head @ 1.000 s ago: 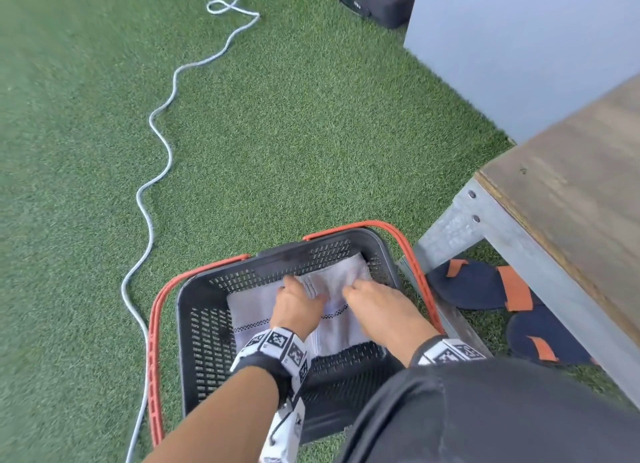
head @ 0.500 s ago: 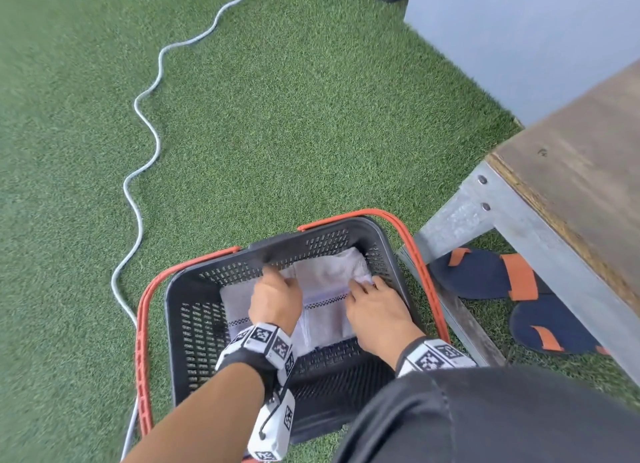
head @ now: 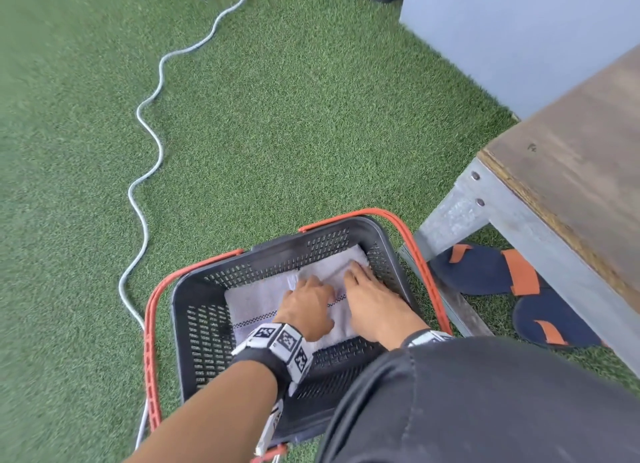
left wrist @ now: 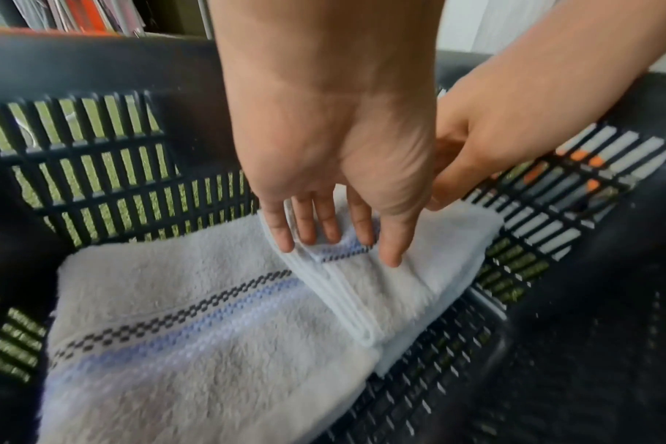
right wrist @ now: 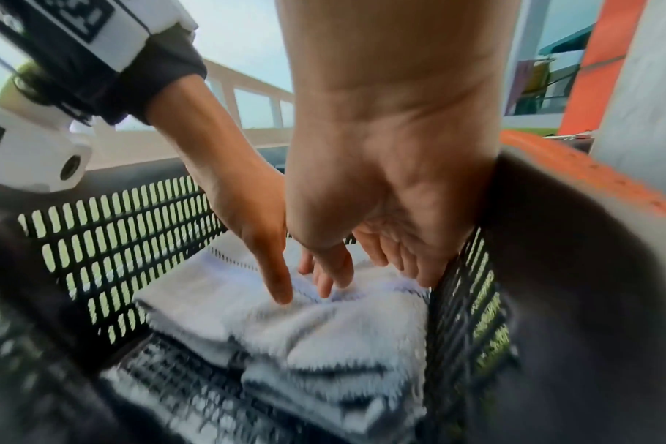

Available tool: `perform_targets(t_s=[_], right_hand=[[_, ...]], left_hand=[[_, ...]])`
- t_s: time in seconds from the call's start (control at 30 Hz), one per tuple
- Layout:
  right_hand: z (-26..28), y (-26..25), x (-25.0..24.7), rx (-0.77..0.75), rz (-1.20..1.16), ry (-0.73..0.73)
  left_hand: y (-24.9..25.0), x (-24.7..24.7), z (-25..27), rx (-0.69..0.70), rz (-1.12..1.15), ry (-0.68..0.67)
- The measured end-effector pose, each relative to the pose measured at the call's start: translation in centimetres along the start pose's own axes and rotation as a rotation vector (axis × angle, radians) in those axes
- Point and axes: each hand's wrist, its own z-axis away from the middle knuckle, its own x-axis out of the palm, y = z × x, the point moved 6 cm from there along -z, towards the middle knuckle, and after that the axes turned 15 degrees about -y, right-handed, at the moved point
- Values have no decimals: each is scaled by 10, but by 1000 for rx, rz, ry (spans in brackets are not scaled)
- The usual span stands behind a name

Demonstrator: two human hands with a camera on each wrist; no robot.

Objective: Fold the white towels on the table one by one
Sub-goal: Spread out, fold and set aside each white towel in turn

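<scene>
Both hands lie flat, fingers straight: left hand point(head: 308, 305) and right hand point(head: 372, 301) press the folded towel point(head: 254, 301) into the basket point(head: 194, 327)'s right end

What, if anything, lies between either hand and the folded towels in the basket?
Nothing visible does. The left hand has straight fingers touching the top folded towel, and the right hand lies flat on it beside the left. Both hands are inside the basket, within its walls.
</scene>
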Motion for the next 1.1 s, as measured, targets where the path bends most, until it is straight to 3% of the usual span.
perform_targets(t_s=[0.13,0.33,0.5,0.63,0.87,1.1], right_hand=[[19,-4,-18,-28,-104,-22],[79,-2,-70,-107,-368,14],[183,15,-108,-206,-541,342],[268,19,-135,-254,-581,569],[407,46,-127,-135,-563,828],[539,128,-39,135,-575,998]], left_hand=[[2,-34,10,48,143,60],[33,-103,51,205,155,97],[88,-169,118,324,104,43],[136,-215,177,414,-20,171],[292,-232,256,620,-239,250],[480,-153,292,848,-512,173]])
